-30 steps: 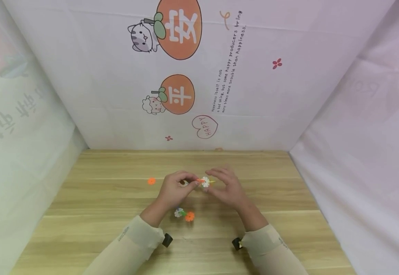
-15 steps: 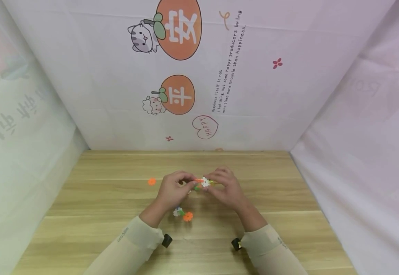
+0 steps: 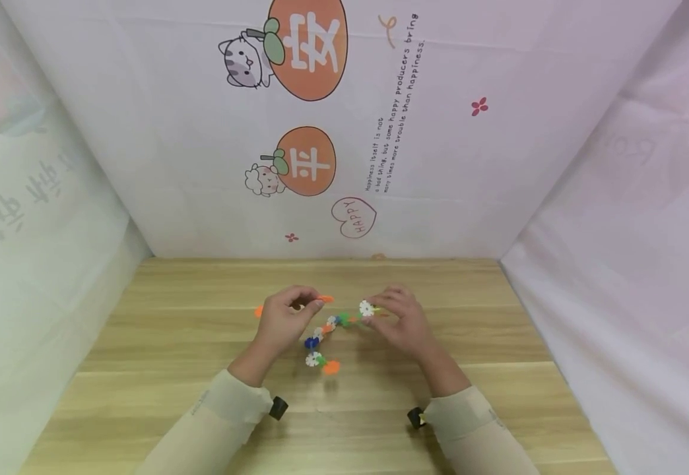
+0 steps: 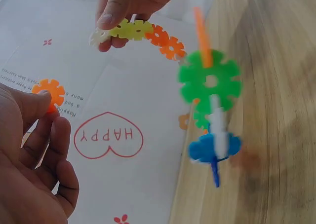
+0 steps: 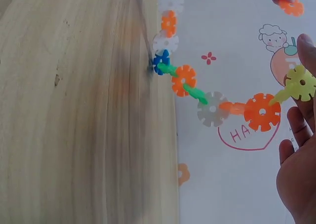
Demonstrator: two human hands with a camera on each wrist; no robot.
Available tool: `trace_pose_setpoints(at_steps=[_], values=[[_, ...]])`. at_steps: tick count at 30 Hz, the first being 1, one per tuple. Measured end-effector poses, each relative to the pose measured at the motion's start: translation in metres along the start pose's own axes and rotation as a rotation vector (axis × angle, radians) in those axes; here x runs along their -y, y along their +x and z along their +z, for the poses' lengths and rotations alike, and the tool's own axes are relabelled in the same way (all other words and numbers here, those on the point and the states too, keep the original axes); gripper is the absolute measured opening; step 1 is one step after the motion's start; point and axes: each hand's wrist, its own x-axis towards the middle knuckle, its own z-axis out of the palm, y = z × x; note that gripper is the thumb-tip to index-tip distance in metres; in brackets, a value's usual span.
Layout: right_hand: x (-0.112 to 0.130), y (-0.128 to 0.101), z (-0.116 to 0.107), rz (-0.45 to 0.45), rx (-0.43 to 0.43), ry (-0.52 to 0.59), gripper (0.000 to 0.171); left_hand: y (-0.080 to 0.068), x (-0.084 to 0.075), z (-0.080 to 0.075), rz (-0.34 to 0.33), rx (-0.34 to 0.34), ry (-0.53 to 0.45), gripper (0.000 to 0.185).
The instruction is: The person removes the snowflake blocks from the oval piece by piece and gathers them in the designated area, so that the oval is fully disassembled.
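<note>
My left hand (image 3: pixel 279 322) pinches a single orange snowflake disc (image 4: pixel 48 93) between thumb and fingers. To its right, my right hand (image 3: pixel 402 322) grips one end of a chain (image 5: pixel 261 112) of interlocking snowflake discs. A white disc (image 3: pixel 366 308) forms that held end, between thumb and fingers, with yellow and orange discs after it in the left wrist view. The chain sags from the right hand and curves round below the left hand. Its other end carries a green disc (image 3: pixel 321 360) and an orange disc (image 3: pixel 332 367). The orange disc in the left hand is apart from the chain.
Another orange disc (image 3: pixel 258 311) lies on the wooden table (image 3: pixel 190 382), partly hidden behind the left hand. A white printed cloth (image 3: pixel 439 165) stands behind the table, with more cloth at both sides.
Both hands were close together at the white disc. They have separated, the left going left with the orange disc and the right slightly right with the chain, which now shows between them.
</note>
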Motion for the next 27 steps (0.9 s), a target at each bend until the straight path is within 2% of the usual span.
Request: trace_pose_setpoints(at_steps=[5,10,20,27], values=[[0.004,0.002,-0.003,0.024,0.049,0.017,0.028,-0.001,0.005,-0.004,-0.027,0.010,-0.021,0.008],[0.005,0.001,-0.002,0.058,0.070,0.025,0.028,-0.005,0.015,-0.007,-0.055,0.010,0.006,0.012],[0.004,0.001,0.000,0.031,0.046,-0.009,0.033,-0.007,0.033,-0.031,-0.068,-0.003,0.086,0.012],[0.003,0.001,0.000,0.007,0.032,-0.008,0.034,-0.007,0.047,-0.047,-0.135,-0.017,0.155,0.014]])
